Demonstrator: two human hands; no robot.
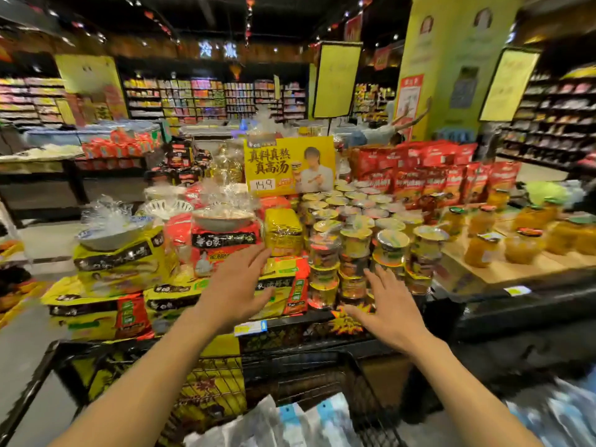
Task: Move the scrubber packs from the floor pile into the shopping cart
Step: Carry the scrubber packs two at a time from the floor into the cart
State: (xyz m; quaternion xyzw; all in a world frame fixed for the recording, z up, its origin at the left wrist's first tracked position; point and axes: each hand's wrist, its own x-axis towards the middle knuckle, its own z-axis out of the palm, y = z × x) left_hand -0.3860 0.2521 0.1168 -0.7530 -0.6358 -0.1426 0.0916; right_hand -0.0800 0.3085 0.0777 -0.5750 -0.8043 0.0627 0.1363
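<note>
While both hands are reaching out over the shopping cart (58, 359), neither is gripping anything: the left hand (237, 287) is spreading its fingers flat in front of the noodle packs (222, 250), and the right hand (392, 312) is hanging open, palm down, near the stacked noodle cups (354, 250). Pale, blue-marked packs (303, 417), probably the scrubber packs, are lying in the cart basket at the bottom of the view; the floor pile itself is not showing. To do this step well, I judge the person is needing to turn down toward the floor and take one pack with a full-hand grip, lifting it over the black wire rim. Room is looking tight ahead, with the display shelf pressing close to the cart's front edge; open floor is showing at the left.
</note>
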